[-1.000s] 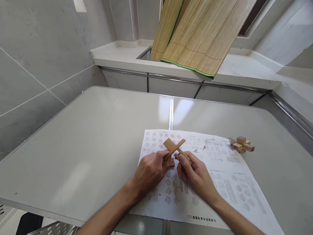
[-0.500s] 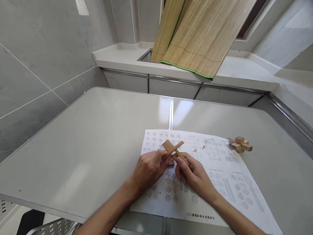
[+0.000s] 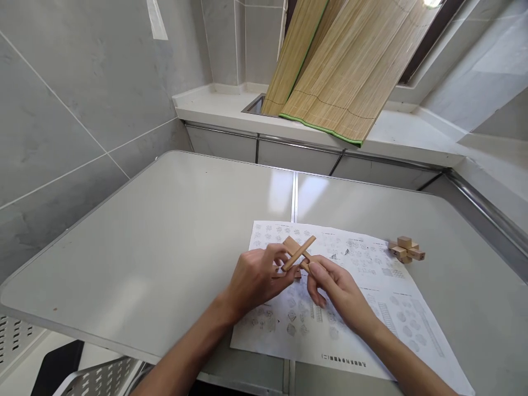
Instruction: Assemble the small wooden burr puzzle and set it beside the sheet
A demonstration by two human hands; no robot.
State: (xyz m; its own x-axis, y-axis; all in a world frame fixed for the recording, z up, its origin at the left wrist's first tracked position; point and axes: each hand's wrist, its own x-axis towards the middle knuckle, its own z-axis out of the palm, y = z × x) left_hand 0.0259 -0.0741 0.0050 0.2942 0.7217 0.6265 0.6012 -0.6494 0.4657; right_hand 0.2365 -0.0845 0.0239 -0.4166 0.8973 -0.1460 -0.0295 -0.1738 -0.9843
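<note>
Crossed wooden puzzle pieces are held between my hands above the printed sheet (image 3: 342,344). One slim wooden stick (image 3: 303,249) slants up to the right across a wider flat wooden piece (image 3: 291,242). My right hand (image 3: 332,279) pinches the near end of the wider piece between thumb and fingers. My left hand (image 3: 258,278) curls around the lower end of the stick, its fingers partly spread. Another bit of wood (image 3: 297,274) shows by the left fingertips; how the parts join there is hidden.
An assembled wooden block puzzle (image 3: 406,249) sits at the sheet's upper right corner. The pale table (image 3: 165,231) has a seam down its middle. Behind it, a bamboo mat (image 3: 342,82) leans over a white counter (image 3: 223,113). A perforated metal chair (image 3: 99,379) stands lower left.
My left fingers have loosened and lifted, with a gap showing between them by the stick. The right hand keeps its pinch. The whole view has shifted slightly.
</note>
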